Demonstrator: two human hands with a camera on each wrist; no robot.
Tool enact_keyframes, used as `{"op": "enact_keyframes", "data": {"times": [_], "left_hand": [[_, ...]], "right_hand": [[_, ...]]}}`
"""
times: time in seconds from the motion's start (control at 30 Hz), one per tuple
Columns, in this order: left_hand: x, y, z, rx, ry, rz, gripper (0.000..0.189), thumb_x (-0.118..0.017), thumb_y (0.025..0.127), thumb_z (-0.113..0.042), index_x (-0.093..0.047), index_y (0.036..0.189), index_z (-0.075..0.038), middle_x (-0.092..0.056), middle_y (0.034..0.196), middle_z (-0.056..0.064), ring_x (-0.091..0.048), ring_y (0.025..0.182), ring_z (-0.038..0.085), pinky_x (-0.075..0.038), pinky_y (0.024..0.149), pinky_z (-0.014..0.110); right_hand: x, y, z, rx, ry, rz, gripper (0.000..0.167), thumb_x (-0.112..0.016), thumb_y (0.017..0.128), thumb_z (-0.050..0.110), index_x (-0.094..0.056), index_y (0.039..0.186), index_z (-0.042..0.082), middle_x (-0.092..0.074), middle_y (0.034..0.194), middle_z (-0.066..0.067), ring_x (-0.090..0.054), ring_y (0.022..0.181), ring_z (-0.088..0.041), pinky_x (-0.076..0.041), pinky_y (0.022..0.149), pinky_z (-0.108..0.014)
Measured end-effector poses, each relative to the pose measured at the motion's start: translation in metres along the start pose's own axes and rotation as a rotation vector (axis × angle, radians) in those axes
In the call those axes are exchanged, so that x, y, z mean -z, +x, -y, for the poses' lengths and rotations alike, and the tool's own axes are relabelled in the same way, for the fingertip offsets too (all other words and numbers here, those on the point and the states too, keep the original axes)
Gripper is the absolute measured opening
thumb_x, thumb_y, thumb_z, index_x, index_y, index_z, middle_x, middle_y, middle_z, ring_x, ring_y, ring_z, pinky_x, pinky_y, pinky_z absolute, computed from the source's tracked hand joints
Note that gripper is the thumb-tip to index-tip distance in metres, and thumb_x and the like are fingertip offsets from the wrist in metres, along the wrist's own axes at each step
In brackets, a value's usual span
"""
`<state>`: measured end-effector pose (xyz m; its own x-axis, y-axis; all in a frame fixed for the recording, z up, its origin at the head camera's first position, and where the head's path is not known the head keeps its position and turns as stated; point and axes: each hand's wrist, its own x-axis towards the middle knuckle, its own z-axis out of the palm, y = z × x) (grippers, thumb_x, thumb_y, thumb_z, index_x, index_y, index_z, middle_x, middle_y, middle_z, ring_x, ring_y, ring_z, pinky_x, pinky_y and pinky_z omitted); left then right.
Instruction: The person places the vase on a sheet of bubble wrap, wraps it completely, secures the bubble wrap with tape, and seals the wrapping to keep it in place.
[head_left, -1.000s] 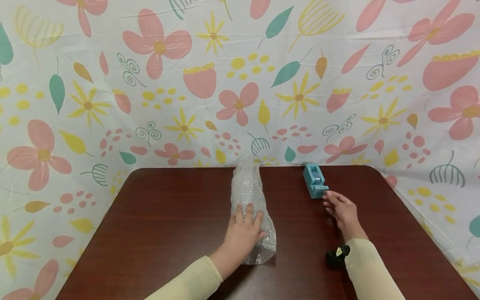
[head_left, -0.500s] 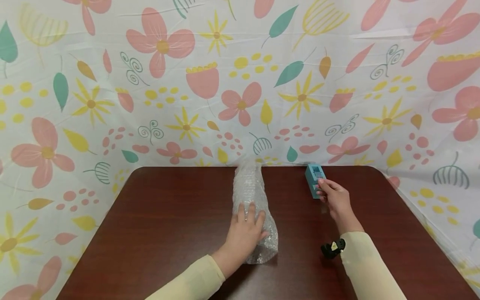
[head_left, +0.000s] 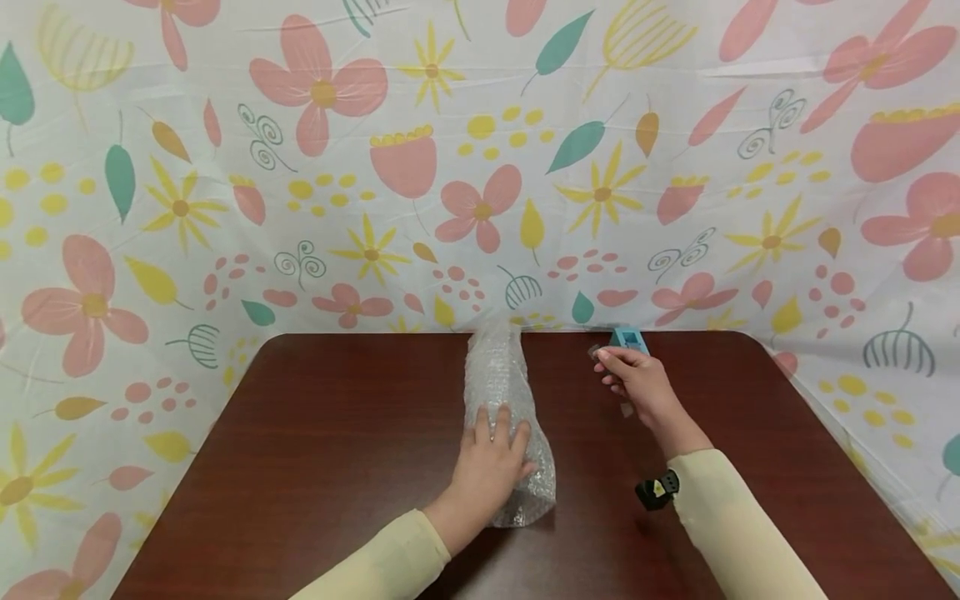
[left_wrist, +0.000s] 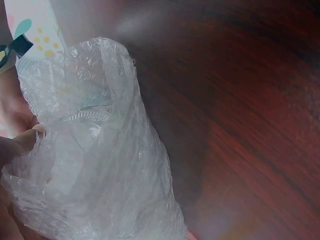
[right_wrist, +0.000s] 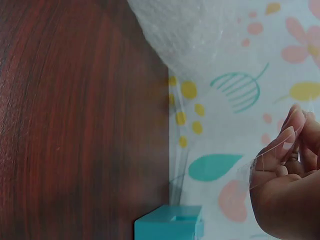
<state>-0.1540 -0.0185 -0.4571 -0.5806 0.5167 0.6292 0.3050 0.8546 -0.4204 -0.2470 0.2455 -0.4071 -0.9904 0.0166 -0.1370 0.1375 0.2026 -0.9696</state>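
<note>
A bundle of clear bubble wrap (head_left: 497, 367) lies lengthwise on the dark wooden table, its narrower end towards the back. My left hand (head_left: 486, 471) rests on its near part with fingers spread and fairly straight. Through the wrap, the left wrist view shows a ridged, glass-like edge (left_wrist: 92, 114); what object it belongs to is hidden. Between thumb and fingertips, my right hand (head_left: 637, 382) pinches a strip of clear tape (right_wrist: 248, 172), held above the table. Behind that hand stands a blue tape dispenser (head_left: 628, 337), partly covered by it.
The table (head_left: 337, 450) reaches back to a floral cloth (head_left: 480, 167) hanging behind it and along both sides. A black camera (head_left: 657, 490) is strapped at the right wrist.
My right hand has moved from the dispenser's front edge up and left, drawing the tape strip off it. The left hand and the bubble-wrapped bundle have stayed in place.
</note>
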Motion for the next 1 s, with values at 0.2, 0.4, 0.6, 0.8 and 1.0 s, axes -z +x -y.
{"op": "enact_keyframes", "data": {"times": [0.2,0.4,0.6,0.8,1.0], "left_hand": [[0.0,-0.001,0.001,0.0,-0.012,0.023,0.058,-0.067,0.08,-0.072,-0.066,0.116,-0.026,-0.072,0.122,0.006,-0.07,0.109,0.03,-0.062,0.078,0.033],[0.0,0.0,0.002,0.004,-0.018,0.016,0.059,-0.068,0.079,-0.072,-0.067,0.115,-0.026,-0.072,0.121,0.007,-0.07,0.109,0.031,-0.062,0.078,0.033],[0.0,-0.001,0.002,0.003,-0.032,0.011,0.06,-0.071,0.078,-0.071,-0.067,0.115,-0.025,-0.072,0.121,0.007,-0.07,0.108,0.03,-0.062,0.077,0.034],[-0.001,0.0,0.0,0.007,-0.027,0.01,0.061,-0.072,0.076,-0.073,-0.068,0.115,-0.026,-0.073,0.12,0.006,-0.07,0.108,0.029,-0.062,0.077,0.034],[0.002,0.0,0.0,0.005,-0.018,0.047,0.059,-0.07,0.079,-0.072,-0.067,0.117,-0.026,-0.072,0.122,0.005,-0.07,0.111,0.029,-0.062,0.079,0.033]], "right_hand": [[-0.017,0.003,0.008,-0.003,-0.1,0.06,0.037,-0.057,0.105,0.036,-0.068,0.129,0.011,-0.067,0.086,0.021,-0.064,0.078,-0.002,-0.055,0.073,-0.019],[-0.033,0.007,0.012,0.029,-0.167,0.102,0.043,-0.058,0.105,0.033,-0.065,0.132,0.0,-0.068,0.085,0.02,-0.065,0.078,-0.008,-0.055,0.072,-0.022],[-0.052,0.009,0.018,0.068,-0.197,0.136,0.039,-0.06,0.104,0.025,-0.068,0.128,-0.004,-0.072,0.084,0.015,-0.064,0.072,-0.009,-0.054,0.067,-0.024],[-0.068,0.011,0.021,0.089,-0.262,0.16,0.033,-0.062,0.103,0.023,-0.071,0.123,-0.002,-0.077,0.099,-0.004,-0.065,0.072,-0.014,-0.056,0.07,-0.029],[-0.079,0.011,0.028,0.117,-0.292,0.193,0.035,-0.063,0.102,0.021,-0.069,0.126,-0.005,-0.07,0.118,-0.024,-0.064,0.072,-0.016,-0.054,0.069,-0.026]]}}
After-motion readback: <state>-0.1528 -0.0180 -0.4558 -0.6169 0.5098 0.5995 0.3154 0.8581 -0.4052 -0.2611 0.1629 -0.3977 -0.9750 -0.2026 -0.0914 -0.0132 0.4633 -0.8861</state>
